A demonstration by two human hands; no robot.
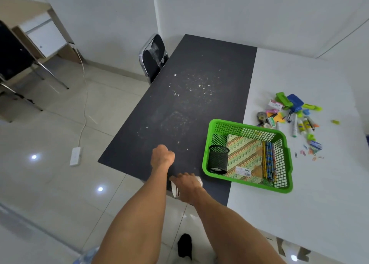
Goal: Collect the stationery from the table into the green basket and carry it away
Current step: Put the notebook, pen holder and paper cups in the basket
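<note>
The green basket [247, 184] sits where the black table meets the white one. Inside it are a black mesh pen cup [218, 160], a patterned notebook [244, 156] and a bundle of pencils [269, 160]. Loose stationery [293, 114] lies in a pile on the white table beyond the basket, with paper clips [308, 154] to its right. My left hand [162, 156] is a fist over the black table's near edge, holding nothing visible. My right hand [187, 186] grips a white and black cup-like object [175, 190] at the table's front edge, left of the basket.
The black table [179, 104] has white specks and smudges on it. A black chair [154, 56] stands at its far left side. A white power strip [75, 156] and its cable lie on the tiled floor to the left. A desk and another chair stand at far left.
</note>
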